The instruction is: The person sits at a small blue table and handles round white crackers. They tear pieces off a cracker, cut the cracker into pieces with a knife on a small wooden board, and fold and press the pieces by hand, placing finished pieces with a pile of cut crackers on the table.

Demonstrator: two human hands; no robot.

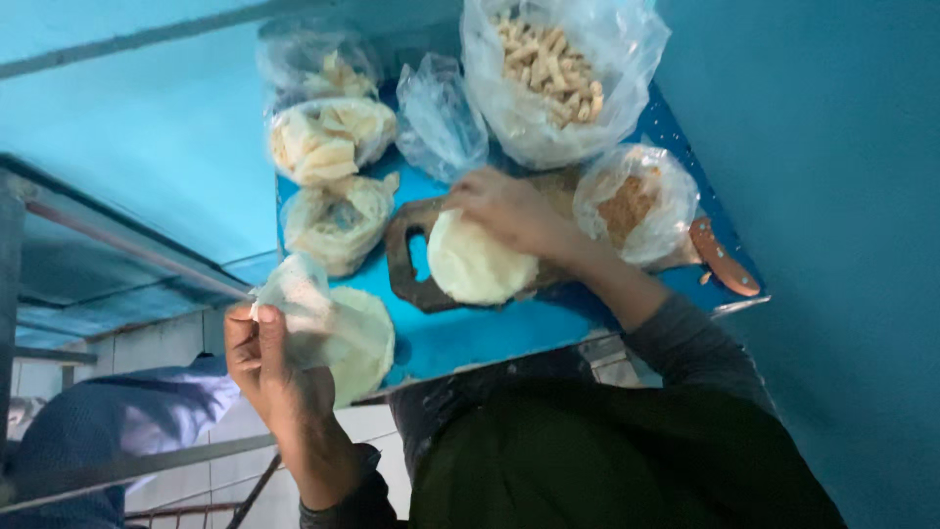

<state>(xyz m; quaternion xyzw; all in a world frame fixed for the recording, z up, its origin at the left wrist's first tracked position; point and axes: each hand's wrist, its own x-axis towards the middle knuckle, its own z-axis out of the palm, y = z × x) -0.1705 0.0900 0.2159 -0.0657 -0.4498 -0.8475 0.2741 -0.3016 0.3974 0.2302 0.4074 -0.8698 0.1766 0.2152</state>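
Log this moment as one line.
left hand: holds plastic bag | right hand: on flat dough round | under: wooden board

Soft, even light with a strong blue cast fills the frame, brightest at upper left. Pale glare glints on the clear plastic bags (563,73) at top. Shadows are faint. Detail is soft throughout, darkest in the lower centre.

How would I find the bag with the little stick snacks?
Start at the blue table and look to its far edge. The biggest clear bag sits there, behind the right hand. Only it holds short tan sticks; the neighbouring bags hold pale flat sheets.
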